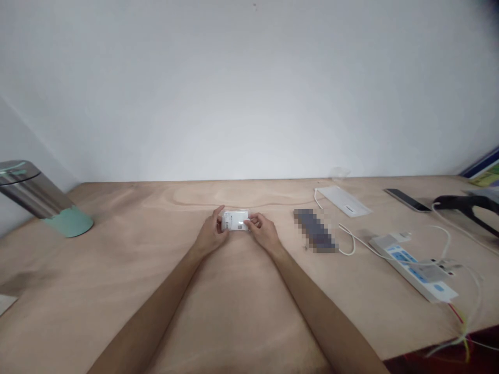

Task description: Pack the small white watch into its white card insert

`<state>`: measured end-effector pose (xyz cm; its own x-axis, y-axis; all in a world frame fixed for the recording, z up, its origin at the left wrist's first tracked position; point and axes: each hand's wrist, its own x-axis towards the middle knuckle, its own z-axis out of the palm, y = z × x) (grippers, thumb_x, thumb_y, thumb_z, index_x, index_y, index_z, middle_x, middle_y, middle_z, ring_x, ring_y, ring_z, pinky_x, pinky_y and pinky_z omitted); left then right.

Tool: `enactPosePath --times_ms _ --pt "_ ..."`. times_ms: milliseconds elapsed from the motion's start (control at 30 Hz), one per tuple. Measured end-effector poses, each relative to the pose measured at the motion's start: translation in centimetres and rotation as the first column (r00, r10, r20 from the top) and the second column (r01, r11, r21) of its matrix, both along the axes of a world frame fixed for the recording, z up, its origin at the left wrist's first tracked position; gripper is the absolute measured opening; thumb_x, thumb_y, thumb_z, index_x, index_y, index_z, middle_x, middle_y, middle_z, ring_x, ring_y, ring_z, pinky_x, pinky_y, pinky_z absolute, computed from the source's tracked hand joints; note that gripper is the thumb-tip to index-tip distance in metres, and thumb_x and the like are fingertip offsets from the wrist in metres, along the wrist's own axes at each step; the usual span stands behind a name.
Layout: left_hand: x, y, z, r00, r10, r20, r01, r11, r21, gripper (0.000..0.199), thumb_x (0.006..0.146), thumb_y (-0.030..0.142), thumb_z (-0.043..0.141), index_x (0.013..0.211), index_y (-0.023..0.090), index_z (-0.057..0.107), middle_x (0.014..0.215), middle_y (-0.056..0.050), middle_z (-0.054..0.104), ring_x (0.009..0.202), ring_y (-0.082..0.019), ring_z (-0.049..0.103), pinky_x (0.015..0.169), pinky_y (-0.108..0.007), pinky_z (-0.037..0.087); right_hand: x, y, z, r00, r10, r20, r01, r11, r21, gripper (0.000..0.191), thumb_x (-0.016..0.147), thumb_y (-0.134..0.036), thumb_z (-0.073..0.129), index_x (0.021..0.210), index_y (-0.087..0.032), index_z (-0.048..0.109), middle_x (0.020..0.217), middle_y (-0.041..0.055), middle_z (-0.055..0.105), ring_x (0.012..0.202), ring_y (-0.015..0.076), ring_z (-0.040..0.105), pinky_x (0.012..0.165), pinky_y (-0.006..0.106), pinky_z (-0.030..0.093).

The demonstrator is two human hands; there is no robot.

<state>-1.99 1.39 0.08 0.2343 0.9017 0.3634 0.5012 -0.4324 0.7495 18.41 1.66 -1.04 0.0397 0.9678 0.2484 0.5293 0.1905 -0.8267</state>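
A small white flat packet, with a glossy clear wrapping and small printed marks, is at the middle of the wooden table. My left hand grips its left end, thumb at the near edge and fingers at the far side. At the right end, my right hand pinches it, with the thumb lying over the top face. Both forearms reach in from the near edge. What is inside the wrapping cannot be made out.
Right of my hands lie a blurred-out dark phone-like slab, a white flat sleeve, a dark phone and a white power strip with loose cables. A black curved object lies far right. A steel-and-mint tumbler stands left.
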Motion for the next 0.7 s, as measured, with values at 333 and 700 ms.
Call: enactPosePath --times_ms 333,700 --pt "0.32 -0.37 0.15 0.976 0.096 -0.197 -0.085 0.994 0.064 0.061 0.068 0.021 0.062 0.127 0.013 0.048 0.101 -0.008 0.063 0.1 -0.025 0.053 0.09 -0.038 0.044 -0.05 -0.28 0.42 0.999 -0.039 0.016 0.04 0.999 -0.012 0.04 0.078 -0.035 0.06 0.115 -0.023 0.051 0.067 -0.0052 0.06 0.062 0.0138 0.056 0.06 0.024 0.04" --pt "0.27 -0.32 -0.07 0.968 0.095 -0.232 -0.076 0.993 0.088 0.069 0.067 0.024 0.065 0.132 0.012 0.042 0.114 -0.012 0.06 0.107 -0.028 0.053 0.094 -0.041 0.043 -0.2 -0.39 0.52 0.999 0.002 0.052 -0.003 1.0 0.013 0.024 0.079 -0.034 0.054 0.101 -0.026 0.059 0.063 -0.0052 0.056 0.056 0.0129 0.053 0.055 0.022 0.037"
